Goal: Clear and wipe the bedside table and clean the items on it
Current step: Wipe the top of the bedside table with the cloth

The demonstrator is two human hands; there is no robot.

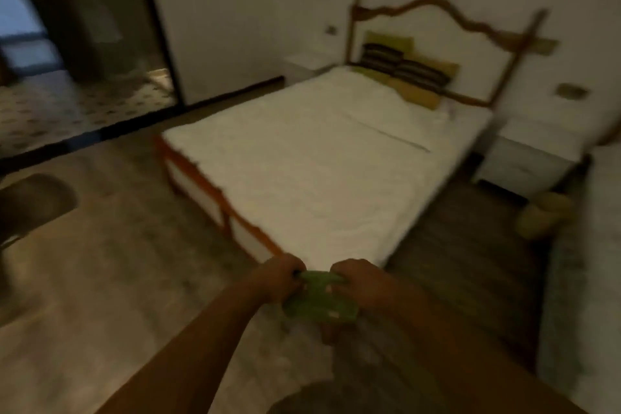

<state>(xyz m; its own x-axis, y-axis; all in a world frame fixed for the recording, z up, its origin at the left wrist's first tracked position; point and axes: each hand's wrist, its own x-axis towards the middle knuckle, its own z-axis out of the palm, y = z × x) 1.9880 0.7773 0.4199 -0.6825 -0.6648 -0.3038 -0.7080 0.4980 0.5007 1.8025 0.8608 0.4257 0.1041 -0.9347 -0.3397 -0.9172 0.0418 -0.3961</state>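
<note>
A green cloth [319, 299] hangs between both my hands, in front of me near the foot of the bed. My left hand [280, 277] grips its left edge with curled fingers. Its right edge is gripped by my right hand [359, 282]. A white bedside table [531, 158] with drawers stands to the right of the bed, far from my hands. Another white bedside table [307, 64] sits at the bed's left, by the wall. The whole view is blurred and I cannot make out items on either table.
A bed [312, 158] with a white sheet, wooden frame and striped and yellow pillows [403, 72] fills the middle. A yellowish object [544, 215] lies on the dark rug below the right table. A dark chair [30, 205] stands at the left. A second white bed edge [598, 245] is at far right.
</note>
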